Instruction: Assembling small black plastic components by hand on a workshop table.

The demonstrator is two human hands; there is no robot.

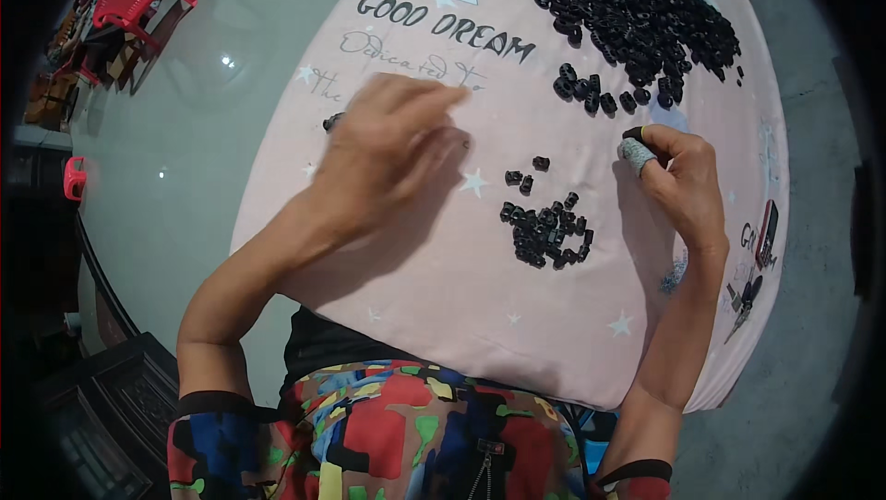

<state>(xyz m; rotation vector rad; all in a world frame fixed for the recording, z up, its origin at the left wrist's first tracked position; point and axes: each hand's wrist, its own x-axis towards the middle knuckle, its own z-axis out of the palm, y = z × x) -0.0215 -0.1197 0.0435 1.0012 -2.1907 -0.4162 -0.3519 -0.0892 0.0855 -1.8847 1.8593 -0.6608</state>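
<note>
Head view: small black pieces (531, 243), piled on pink cloth (443, 301) toward three o'clock; likely light, stiff, slippery; we'd pinch opposite sides. Left hand (378, 142), eleven o'clock: blurred, fingers loosely spread, nothing seen held. Right hand (685, 172), two o'clock: fingers curled, grip we cannot tell.

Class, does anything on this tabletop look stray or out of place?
Perhaps: a black piece lies left of the blurred left hand, apart from the larger pile and smaller heap; the hand may hide others.
</note>
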